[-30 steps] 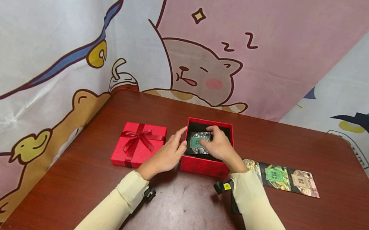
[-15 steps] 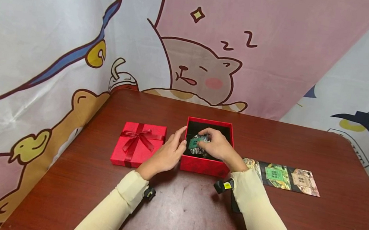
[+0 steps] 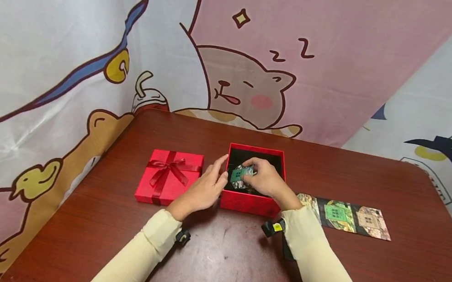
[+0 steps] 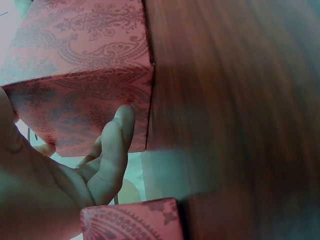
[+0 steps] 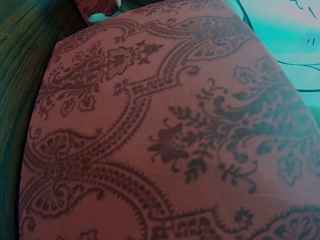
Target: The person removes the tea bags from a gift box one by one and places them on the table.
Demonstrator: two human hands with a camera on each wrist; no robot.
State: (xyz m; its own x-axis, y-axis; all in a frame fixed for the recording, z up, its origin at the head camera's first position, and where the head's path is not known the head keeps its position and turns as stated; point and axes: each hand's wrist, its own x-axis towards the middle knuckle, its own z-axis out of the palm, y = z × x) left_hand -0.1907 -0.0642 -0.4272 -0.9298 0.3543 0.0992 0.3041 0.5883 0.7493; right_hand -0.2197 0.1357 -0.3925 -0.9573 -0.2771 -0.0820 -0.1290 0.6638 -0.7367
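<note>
In the head view, my right hand reaches into an open red box with a dark inside. It pinches a small flat printed packet with a green label, thumb on its face and fingers at its far edge. The packet is tilted, and its lower part is hard to make out. My left hand rests its extended fingers on the outside of the box's left wall, thumb near the rim. The left wrist view shows a finger against the patterned wall. The right wrist view holds the box's front wall, not the hand.
The red lid with a ribbon bow lies left of the box. A row of similar printed packets lies to the right, partly behind the right sleeve. A dark flat object shows beneath that sleeve. A printed cloth hangs behind the table.
My right fingers have drawn in toward the thumb, and the packet has gone from facing up fairly flat to a more tilted stance. The left hand and box have stayed put.
</note>
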